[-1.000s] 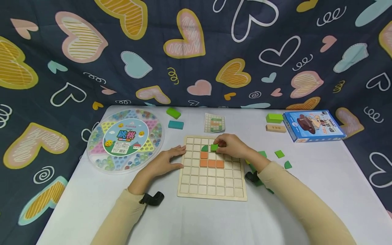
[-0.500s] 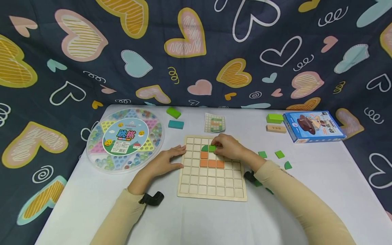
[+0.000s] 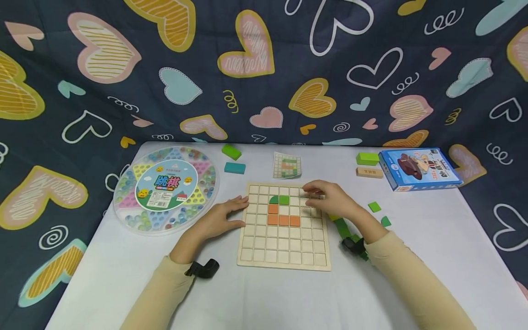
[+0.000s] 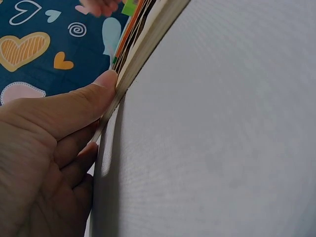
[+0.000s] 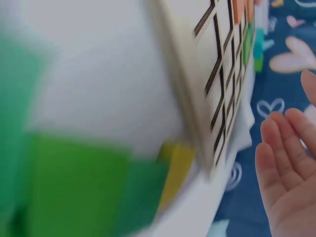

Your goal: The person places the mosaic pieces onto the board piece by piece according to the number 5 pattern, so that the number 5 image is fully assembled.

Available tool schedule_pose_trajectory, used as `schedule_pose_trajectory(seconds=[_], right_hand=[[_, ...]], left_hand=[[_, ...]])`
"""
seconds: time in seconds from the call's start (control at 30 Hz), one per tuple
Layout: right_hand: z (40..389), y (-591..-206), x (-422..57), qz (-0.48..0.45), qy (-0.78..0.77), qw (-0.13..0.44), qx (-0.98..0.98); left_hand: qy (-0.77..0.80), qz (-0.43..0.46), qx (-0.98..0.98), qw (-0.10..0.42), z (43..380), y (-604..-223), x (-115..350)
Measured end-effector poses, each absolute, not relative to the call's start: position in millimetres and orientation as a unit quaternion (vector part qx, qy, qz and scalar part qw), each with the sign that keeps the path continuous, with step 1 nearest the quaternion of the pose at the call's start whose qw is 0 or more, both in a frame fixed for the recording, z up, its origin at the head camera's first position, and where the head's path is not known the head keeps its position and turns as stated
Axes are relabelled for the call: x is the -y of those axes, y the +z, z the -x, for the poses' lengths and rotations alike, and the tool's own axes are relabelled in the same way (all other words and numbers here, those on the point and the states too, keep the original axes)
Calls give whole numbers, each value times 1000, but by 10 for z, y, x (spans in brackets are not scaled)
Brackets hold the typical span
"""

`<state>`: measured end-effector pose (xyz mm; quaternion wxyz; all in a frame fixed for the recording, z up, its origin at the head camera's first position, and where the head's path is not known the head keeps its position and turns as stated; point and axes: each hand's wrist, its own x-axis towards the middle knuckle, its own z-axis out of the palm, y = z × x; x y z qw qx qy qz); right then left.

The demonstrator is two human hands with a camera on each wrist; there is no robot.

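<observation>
A square wooden grid board [image 3: 284,260] lies flat on the white table. On it a dark green rounded tile [image 3: 273,200] sits beside a light green square tile [image 3: 283,200], above several orange square tiles [image 3: 283,220]. My left hand [image 3: 220,218] rests at the board's left edge with fingers spread; the left wrist view shows the thumb [image 4: 94,96] touching that edge. Over the board's upper right hovers my right hand [image 3: 333,200], holding nothing. In the right wrist view its fingers [image 5: 281,143] are apart from the board.
Loose green tiles [image 3: 342,227] lie right of the board, partly under the right forearm. Behind stands a small pattern card [image 3: 287,166]. A round marble game case [image 3: 123,201] lies left, a blue box [image 3: 420,169] back right. Small blocks [image 3: 235,168] sit along the back.
My right hand has set the light green square tile down beside the dark green rounded one, let go and moved off to the right. The left hand has stayed at the board's edge.
</observation>
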<state>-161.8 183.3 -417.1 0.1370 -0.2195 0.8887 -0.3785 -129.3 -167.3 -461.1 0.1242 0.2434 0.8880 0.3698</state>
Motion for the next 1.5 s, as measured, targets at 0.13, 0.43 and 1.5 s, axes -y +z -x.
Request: schedule_pose_trajectory(seconds=[0.13,0.43,1.5], right_hand=[[1523,-4155,-2090,199,-381,127,-894],[1317,-4134,-2749,133,-368,89,-916],[1410,-4406,-3539,98,-283,129,-945]], left_hand=[[370,-249,-887,121,1289,-4602,1679],[372,-253,-885,122,1292,-4593,1669],[365,-251,-888,128,1304,-4619,1679]])
